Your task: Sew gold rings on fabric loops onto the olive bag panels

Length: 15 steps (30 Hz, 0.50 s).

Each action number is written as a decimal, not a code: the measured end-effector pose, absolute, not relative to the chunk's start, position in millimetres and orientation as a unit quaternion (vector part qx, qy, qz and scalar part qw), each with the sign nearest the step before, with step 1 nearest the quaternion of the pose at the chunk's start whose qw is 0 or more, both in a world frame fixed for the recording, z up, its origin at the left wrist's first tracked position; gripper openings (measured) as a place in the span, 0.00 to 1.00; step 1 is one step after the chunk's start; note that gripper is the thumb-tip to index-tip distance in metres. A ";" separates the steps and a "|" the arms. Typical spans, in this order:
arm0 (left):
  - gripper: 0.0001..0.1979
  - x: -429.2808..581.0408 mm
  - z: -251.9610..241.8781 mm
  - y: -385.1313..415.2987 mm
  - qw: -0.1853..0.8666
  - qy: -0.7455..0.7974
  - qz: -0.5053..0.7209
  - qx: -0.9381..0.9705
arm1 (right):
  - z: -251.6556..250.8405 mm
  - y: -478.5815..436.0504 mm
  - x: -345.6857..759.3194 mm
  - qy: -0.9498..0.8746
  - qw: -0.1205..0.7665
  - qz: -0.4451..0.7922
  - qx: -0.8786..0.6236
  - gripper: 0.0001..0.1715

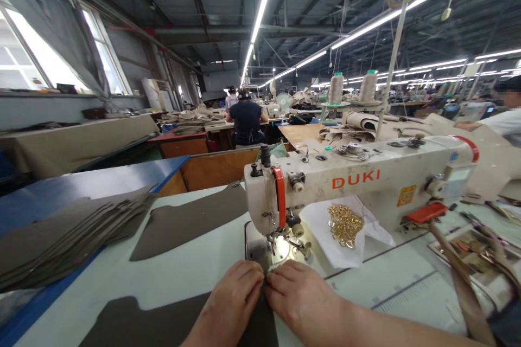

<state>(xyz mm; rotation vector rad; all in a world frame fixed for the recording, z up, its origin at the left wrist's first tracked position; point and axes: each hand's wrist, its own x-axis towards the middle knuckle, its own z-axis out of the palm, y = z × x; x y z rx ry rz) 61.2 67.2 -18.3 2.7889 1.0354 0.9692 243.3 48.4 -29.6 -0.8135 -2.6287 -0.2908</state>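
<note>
My left hand (234, 298) and my right hand (303, 298) lie side by side on a dark brown leather piece (134, 322) on the table, just in front of the needle and presser foot (280, 241) of a white DUKI sewing machine (366, 179). The fingertips of both hands meet and press the dark material together at its edge near the needle plate. Fingers of both hands are curled and pinched on the material.
A second dark cut piece (187, 222) lies to the left of the machine, and a stack of similar pieces (69, 238) on the blue table. Gold metal rings (345, 224) sit on white paper under the machine arm. Straps (468, 282) lie right. Other workers sit further off.
</note>
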 end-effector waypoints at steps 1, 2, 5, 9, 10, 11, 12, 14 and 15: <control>0.10 63.3 -18.3 70.0 0.004 0.327 0.313 0.892 | -28.2 50.6 245.1 -0.934 0.177 -0.106 -0.290 0.04; 0.10 65.6 -18.5 73.4 0.003 0.323 0.316 0.892 | -26.7 53.1 247.0 -0.935 0.169 -0.108 -0.293 0.04; 0.10 71.6 -19.9 85.3 -0.004 0.312 0.326 0.893 | -21.7 61.4 253.0 -0.935 0.149 -0.117 -0.301 0.03; 0.10 75.6 -22.6 99.5 -0.010 0.323 0.328 0.888 | -17.5 71.5 258.2 -0.931 0.139 -0.115 -0.318 0.03; 0.10 76.1 -23.3 102.4 -0.011 0.328 0.328 0.886 | -17.2 73.4 258.9 -0.930 0.138 -0.112 -0.321 0.03; 0.10 76.5 -23.8 104.9 -0.013 0.332 0.329 0.884 | -17.3 75.1 259.5 -0.930 0.138 -0.108 -0.324 0.03; 0.10 76.8 -24.2 107.1 -0.014 0.334 0.332 0.882 | -17.6 76.5 259.9 -0.930 0.139 -0.105 -0.325 0.02; 0.10 77.6 -24.1 110.4 -0.010 0.335 0.339 0.879 | -18.7 78.4 260.6 -0.928 0.147 -0.096 -0.328 0.03; 0.10 78.0 -23.5 111.5 -0.005 0.335 0.344 0.877 | -19.3 79.0 260.9 -0.926 0.153 -0.091 -0.333 0.03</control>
